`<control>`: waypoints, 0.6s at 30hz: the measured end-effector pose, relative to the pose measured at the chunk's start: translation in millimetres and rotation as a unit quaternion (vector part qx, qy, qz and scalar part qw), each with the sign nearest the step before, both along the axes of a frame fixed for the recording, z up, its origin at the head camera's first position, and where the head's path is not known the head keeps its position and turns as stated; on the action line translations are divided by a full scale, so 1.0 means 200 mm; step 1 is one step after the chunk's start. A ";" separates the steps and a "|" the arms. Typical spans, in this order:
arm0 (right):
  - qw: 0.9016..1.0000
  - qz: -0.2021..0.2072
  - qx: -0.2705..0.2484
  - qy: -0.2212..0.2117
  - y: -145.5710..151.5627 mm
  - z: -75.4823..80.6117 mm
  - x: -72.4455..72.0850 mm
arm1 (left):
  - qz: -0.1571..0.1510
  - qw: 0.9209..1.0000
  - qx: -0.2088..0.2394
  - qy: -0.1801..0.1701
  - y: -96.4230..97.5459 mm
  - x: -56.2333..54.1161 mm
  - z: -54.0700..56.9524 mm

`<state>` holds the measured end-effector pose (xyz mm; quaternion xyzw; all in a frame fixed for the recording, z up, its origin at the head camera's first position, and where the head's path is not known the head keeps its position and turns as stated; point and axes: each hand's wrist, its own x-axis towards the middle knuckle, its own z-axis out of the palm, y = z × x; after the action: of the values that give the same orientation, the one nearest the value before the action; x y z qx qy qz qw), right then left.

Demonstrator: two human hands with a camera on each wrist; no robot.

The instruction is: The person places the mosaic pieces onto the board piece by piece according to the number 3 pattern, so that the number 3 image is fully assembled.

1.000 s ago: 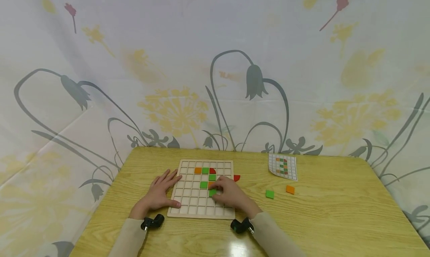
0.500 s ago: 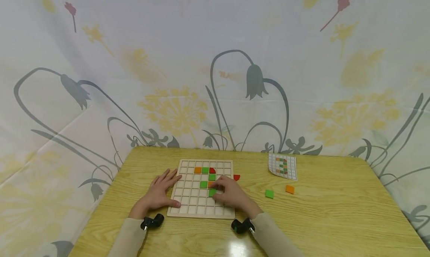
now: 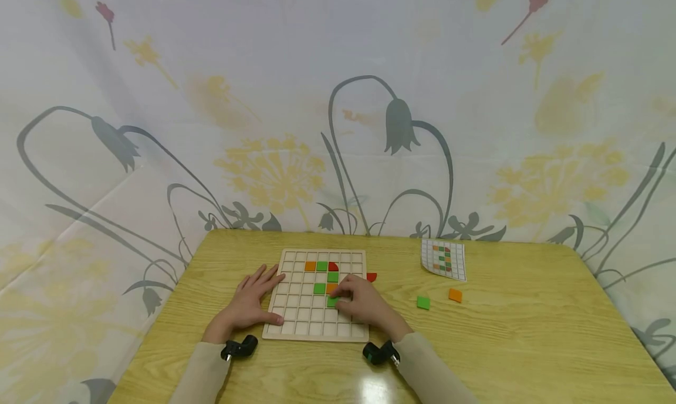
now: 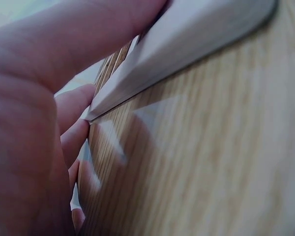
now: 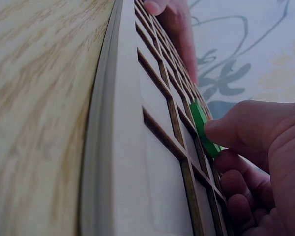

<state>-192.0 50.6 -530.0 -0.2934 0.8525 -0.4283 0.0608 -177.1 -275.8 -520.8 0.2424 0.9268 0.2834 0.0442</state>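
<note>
A square wooden grid board [image 3: 296, 327] lies on the table. My left hand [image 3: 250, 301] rests on its left edge, fingers spread and thumb near the lower left corner; the left wrist view shows the thumb over the pale board edge [image 4: 167, 54]. My right hand [image 3: 361, 301] pinches a green square tile [image 5: 202, 130] between thumb and fingers, and the tile sits tilted at a cell in the right wrist view. Just above it in the grid is an orange tile [image 3: 331, 288], partly hidden by the fingers, with another green tile [image 3: 319, 288] to its left.
Farther up the board sit an orange tile [image 3: 310, 266], two green tiles and a red quarter-round tile [image 3: 333, 266]. Another red piece [image 3: 372, 277] lies by the right edge. Right of the board are a loose green tile [image 3: 423, 302], an orange tile [image 3: 455, 295] and a pattern card [image 3: 459, 263].
</note>
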 end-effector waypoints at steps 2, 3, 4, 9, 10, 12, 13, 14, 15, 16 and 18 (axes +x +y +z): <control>1.000 -0.002 0.002 -0.005 0.00 0.00 0.00 | 0.000 1.000 -0.001 0.001 0.00 0.00 0.00; 1.000 -0.002 0.002 -0.006 -0.01 0.01 0.00 | 0.000 1.000 -0.001 0.000 0.00 0.00 0.00; 1.000 -0.003 0.003 -0.009 -0.01 0.01 0.00 | 0.000 1.000 -0.003 0.000 0.00 0.00 -0.01; 1.000 -0.008 0.001 -0.021 -0.01 0.01 0.01 | 0.001 1.000 -0.006 -0.001 -0.01 -0.01 -0.02; 1.000 -0.008 0.000 -0.022 -0.01 0.01 0.01 | 0.001 1.000 -0.006 -0.001 -0.01 -0.01 -0.02; 1.000 -0.008 0.001 -0.018 -0.01 0.02 0.02 | 0.000 1.000 -0.006 0.000 -0.01 -0.01 -0.02; 1.000 -0.007 0.002 -0.016 -0.01 0.02 0.02 | 0.000 1.000 -0.006 0.000 -0.01 -0.01 -0.02; 1.000 -0.007 0.003 -0.014 -0.01 0.02 0.02 | -0.001 1.000 -0.006 0.001 -0.01 -0.01 -0.02; 1.000 -0.007 0.003 -0.013 -0.01 0.02 0.02 | -0.001 1.000 -0.005 0.001 -0.01 -0.01 -0.02; 1.000 -0.006 0.003 -0.011 -0.02 0.02 0.02 | -0.002 1.000 -0.006 0.002 -0.01 -0.01 -0.02; 1.000 -0.006 0.005 -0.008 -0.02 0.03 0.02 | -0.002 1.000 -0.007 0.003 -0.01 -0.01 -0.02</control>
<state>-188.1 47.6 -524.9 -0.2843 0.8562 -0.4263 0.0662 -179.8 -277.9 -525.0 0.2448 0.9285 0.2758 0.0440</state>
